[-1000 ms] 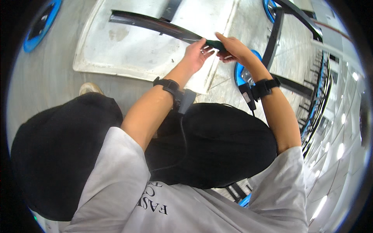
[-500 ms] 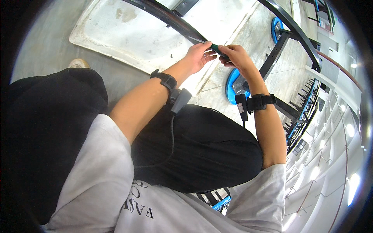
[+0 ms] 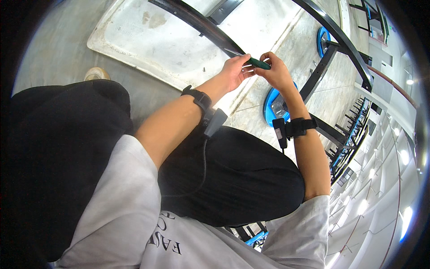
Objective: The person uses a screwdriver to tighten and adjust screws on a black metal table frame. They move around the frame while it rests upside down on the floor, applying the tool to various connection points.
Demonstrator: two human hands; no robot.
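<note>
Both hands meet at a slim tool with a dark green handle (image 3: 260,63) and a thin, pale metal blade; its exact kind is unclear. My left hand (image 3: 234,74) pinches it near where blade and handle join, thumb on top, other fingers partly hidden behind. Around the handle's rear end, the bent fingers and thumb of my right hand (image 3: 278,75) close loosely. The blade points up and left, lying along the lower end of a curved black metal tube (image 3: 197,27). Whether the blade touches the tube cannot be made out.
Beneath the tube lies a scuffed white panel (image 3: 130,40). To the right, a black frame (image 3: 319,74) has blue-rimmed round feet (image 3: 271,105). Another curved black tube (image 3: 333,24) arches above it. My black-trousered knee (image 3: 233,175) is below my hands.
My right fingers have shifted and arched up, exposing more of the green handle. My left hand keeps hold. The whole scene has slid slightly right and down in view.
</note>
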